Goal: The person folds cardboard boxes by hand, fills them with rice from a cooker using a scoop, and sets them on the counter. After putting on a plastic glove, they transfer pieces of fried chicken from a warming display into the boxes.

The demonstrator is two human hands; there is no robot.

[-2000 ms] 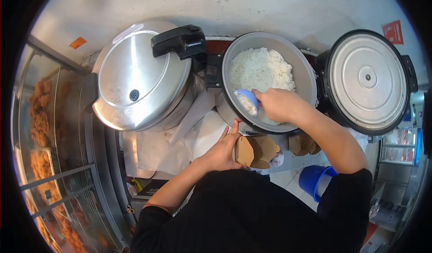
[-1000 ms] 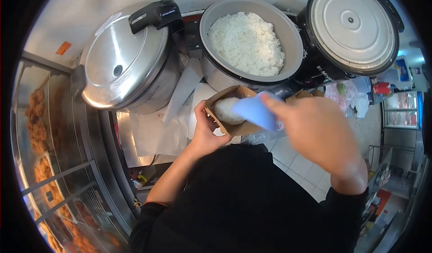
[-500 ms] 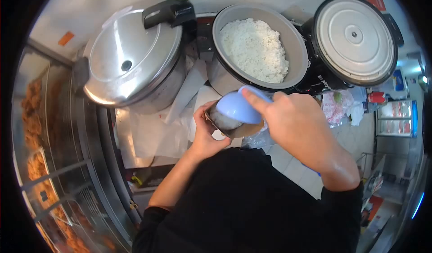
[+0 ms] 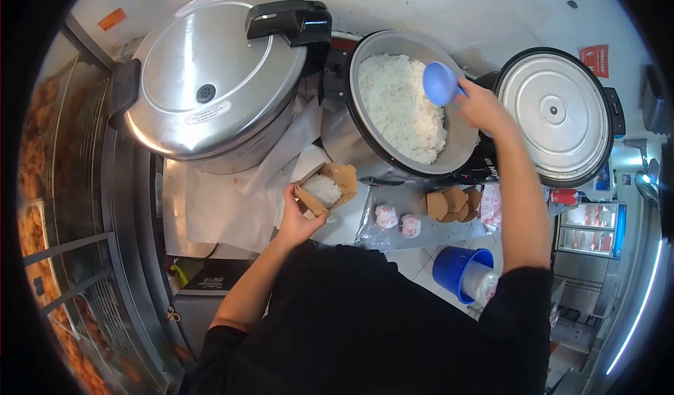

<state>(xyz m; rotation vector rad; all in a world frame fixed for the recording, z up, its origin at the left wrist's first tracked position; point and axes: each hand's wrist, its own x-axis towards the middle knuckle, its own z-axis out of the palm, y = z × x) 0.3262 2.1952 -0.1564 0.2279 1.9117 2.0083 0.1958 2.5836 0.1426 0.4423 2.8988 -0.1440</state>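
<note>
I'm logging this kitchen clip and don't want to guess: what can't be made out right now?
All in the head view:
- Contents of the closed silver metal rice cooker: hidden by its lid.
- Depth of the white rice in the round grey pot: hidden by its own surface.
- Underside of the brown cardboard box: faces away, left hand around it.
- Small print on the red wall sticker: too small.

Single head-worn camera, wide-angle, looks forward and steeply down over black shirt (image 4: 393,325) at bottom of frame. Open rice pot (image 4: 461,142) close, upper centre; wall (image 4: 449,2) across top; glass-door fridge (image 4: 590,230) farther off, right of frame. Dark border curves around view.
</note>
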